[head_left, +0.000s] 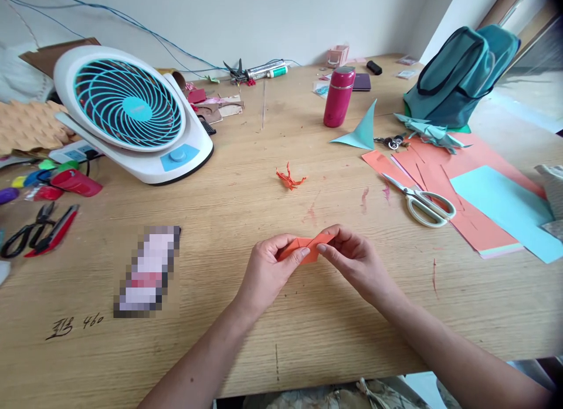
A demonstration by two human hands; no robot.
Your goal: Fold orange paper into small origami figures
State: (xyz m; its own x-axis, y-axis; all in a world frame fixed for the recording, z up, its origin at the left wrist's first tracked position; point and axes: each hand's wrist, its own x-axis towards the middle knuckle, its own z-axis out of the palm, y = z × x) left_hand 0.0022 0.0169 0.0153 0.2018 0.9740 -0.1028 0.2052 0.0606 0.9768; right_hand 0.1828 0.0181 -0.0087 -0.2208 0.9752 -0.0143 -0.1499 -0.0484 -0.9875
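Note:
A small folded piece of orange paper (304, 245) is held just above the wooden table (246, 333) near its front edge. My left hand (268, 271) pinches the paper's left end with thumb and fingers. My right hand (354, 259) pinches its right end, fingers curled over the top. Both hands meet at the paper. A tiny finished orange origami figure (289, 178) lies on the table beyond them.
White-handled scissors (422, 200) lie on orange and teal paper sheets (492, 203) at right. A teal folded paper (363, 130), a magenta bottle (338, 97) and a teal bag (460, 74) stand farther back. A white and teal fan (132, 112) sits at left, with black and red snips (37, 230).

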